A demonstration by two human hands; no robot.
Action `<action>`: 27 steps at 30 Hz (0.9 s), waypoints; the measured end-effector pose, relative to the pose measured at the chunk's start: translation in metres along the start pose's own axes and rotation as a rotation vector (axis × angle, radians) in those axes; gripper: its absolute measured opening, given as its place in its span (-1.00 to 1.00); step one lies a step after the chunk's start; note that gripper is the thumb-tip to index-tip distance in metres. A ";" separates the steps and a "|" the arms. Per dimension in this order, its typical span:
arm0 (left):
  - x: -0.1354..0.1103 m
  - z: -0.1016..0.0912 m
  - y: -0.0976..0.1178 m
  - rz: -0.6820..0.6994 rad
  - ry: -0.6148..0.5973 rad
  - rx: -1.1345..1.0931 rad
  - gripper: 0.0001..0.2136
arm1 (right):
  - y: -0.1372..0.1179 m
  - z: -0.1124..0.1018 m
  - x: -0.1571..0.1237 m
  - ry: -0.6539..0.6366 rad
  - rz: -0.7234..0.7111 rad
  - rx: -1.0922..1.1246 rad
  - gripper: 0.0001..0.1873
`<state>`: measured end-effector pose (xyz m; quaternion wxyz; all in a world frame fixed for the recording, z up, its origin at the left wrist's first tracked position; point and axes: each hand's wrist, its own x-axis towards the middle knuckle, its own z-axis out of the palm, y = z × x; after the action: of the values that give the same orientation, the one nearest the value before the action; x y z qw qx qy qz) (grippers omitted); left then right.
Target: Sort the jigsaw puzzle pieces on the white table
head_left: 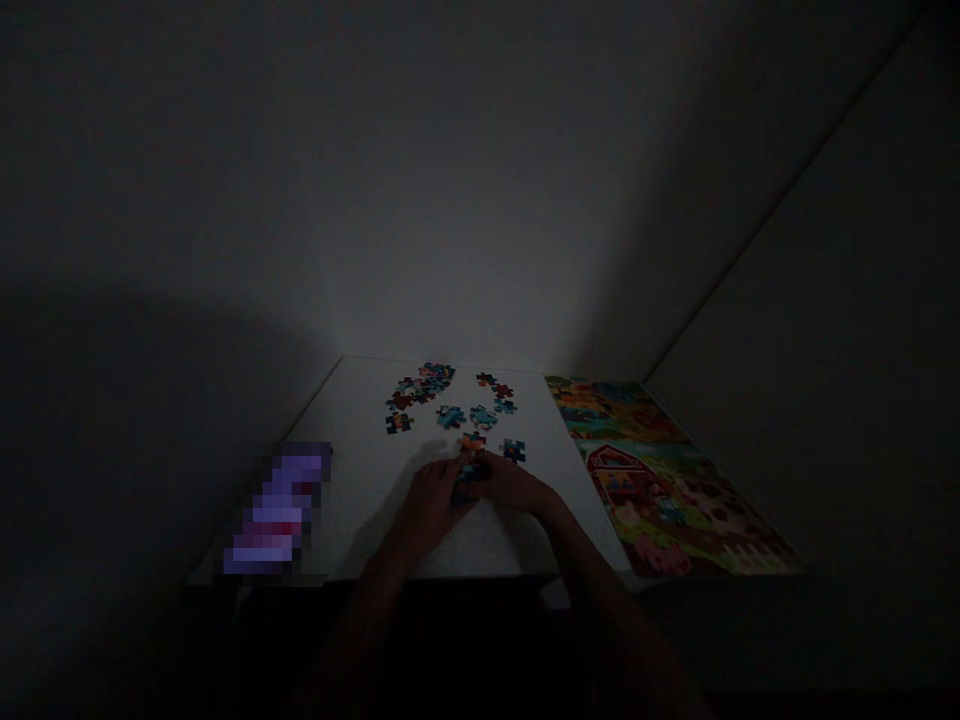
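Note:
In the dim head view, my left hand [433, 500] and my right hand [514, 484] meet near the front of the white table. Both hands are closed about dark blue jigsaw puzzle pieces [468, 478], whose lower part my fingers hide. Just beyond my fingertips lies an orange puzzle piece [472, 440]; I cannot tell whether it joins the held ones. A dark blue puzzle piece [513, 450] rests to the right of it. Farther back are two light blue puzzle pieces, one on the left [451, 417] and one on the right [482, 418].
A pile of puzzle pieces [424, 385] lies at the back left of the table [352, 450], and several more lie at the back right. Colourful farm pictures [675, 500] cover the right side. A blurred-out purple screen [277, 510] is on the left. Walls [465, 200] enclose the back and right.

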<state>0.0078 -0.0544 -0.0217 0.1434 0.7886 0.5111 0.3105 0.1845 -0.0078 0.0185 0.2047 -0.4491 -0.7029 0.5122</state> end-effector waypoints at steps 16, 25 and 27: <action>-0.007 0.003 0.003 0.027 -0.014 -0.090 -0.34 | -0.010 -0.002 0.016 -0.193 -0.108 0.088 -0.51; -0.004 -0.003 0.004 -0.018 0.011 -0.087 -0.31 | -0.023 -0.002 0.004 -0.128 -0.098 0.209 -0.59; -0.005 -0.005 0.004 -0.041 0.066 -0.118 -0.20 | -0.023 0.000 0.005 -0.069 -0.137 0.190 -0.55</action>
<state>0.0059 -0.0606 -0.0174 0.1791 0.7573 0.5125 0.3630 0.1723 -0.0054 0.0382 0.2565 -0.3605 -0.6868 0.5766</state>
